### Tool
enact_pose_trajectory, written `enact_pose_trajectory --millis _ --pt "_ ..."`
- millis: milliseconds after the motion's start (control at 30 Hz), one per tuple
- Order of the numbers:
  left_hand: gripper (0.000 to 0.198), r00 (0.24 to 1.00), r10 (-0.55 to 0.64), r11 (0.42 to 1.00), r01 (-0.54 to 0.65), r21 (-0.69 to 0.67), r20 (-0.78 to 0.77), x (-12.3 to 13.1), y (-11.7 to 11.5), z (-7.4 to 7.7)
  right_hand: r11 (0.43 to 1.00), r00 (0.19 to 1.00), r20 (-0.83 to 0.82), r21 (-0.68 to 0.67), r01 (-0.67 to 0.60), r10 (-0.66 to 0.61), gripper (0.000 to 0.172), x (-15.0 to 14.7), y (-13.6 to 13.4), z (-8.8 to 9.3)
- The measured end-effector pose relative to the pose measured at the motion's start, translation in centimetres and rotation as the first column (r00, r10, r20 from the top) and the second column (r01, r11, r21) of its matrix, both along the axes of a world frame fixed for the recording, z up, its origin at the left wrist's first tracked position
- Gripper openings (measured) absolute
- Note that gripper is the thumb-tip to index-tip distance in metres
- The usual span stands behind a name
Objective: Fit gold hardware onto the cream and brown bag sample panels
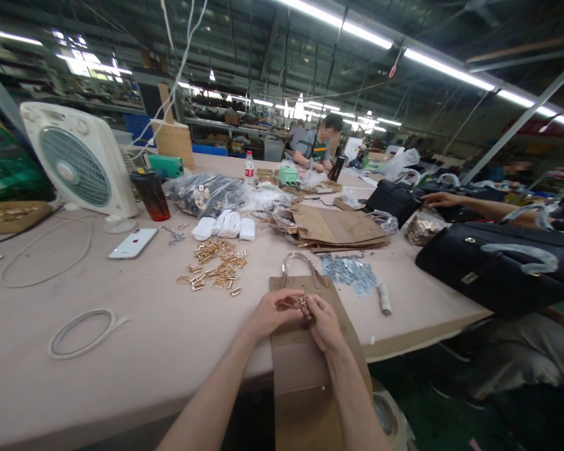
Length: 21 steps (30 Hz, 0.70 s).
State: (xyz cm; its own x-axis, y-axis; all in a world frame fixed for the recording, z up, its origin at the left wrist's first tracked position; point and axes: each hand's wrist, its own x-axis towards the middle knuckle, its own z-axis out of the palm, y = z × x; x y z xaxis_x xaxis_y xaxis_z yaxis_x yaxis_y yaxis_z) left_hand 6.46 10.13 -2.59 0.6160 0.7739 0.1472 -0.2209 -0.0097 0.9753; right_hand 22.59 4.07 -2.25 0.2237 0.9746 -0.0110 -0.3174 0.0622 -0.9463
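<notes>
A small gold metal buckle [301,303] sits pinched between the fingertips of both hands. My left hand [276,311] closes on it from the left, thumb and forefinger meeting at the piece. From the other side my right hand [326,322] grips it with bent fingers. Both hands are just above a brown bag panel [305,376] that lies on the table and hangs over its front edge. The panel's wrapped handle [289,266] stands at its far end. Left of the hands is a loose pile of gold buckles [219,263]; to the right lie thin grey metal plates [350,272].
A stack of brown bag panels [343,224] lies behind the hands. Left are a phone [132,243], a tape roll [82,333], a dark bottle [151,195] and a fan [78,164]. Right are a thread spool [384,299] and black bags [502,260], with another person's arm [474,207] reaching in.
</notes>
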Motion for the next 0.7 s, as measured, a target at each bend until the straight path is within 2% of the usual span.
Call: enact_pose_trajectory --millis 100,200,367,567,700 --pt "0.055 0.999 -0.037 0.999 0.036 0.004 0.030 0.0 -0.1 0.5 0.997 0.997 -0.056 -0.057 -0.056 0.053 0.048 0.4 0.2 0.3" --pt "0.049 1.000 0.004 0.999 -0.005 0.044 0.014 0.0 0.0 0.7 0.993 0.993 -0.098 -0.086 -0.081 0.072 0.047 0.7 0.5 0.4" --pt "0.064 0.999 0.049 0.999 -0.050 -0.017 -0.012 0.4 0.4 0.3 0.999 0.993 -0.114 -0.033 -0.006 0.002 0.040 0.4 0.7 0.1" --pt "0.054 0.990 0.139 0.990 -0.139 -0.007 -0.005 0.6 0.8 -0.4 0.996 0.995 0.064 0.048 0.079 -0.082 0.037 -0.4 0.1 -0.2" --pt "0.048 0.987 0.149 0.985 -0.143 0.093 -0.059 0.3 0.6 -0.2 0.986 0.962 0.225 0.097 0.137 -0.155 0.032 -1.0 -0.2 -0.5"
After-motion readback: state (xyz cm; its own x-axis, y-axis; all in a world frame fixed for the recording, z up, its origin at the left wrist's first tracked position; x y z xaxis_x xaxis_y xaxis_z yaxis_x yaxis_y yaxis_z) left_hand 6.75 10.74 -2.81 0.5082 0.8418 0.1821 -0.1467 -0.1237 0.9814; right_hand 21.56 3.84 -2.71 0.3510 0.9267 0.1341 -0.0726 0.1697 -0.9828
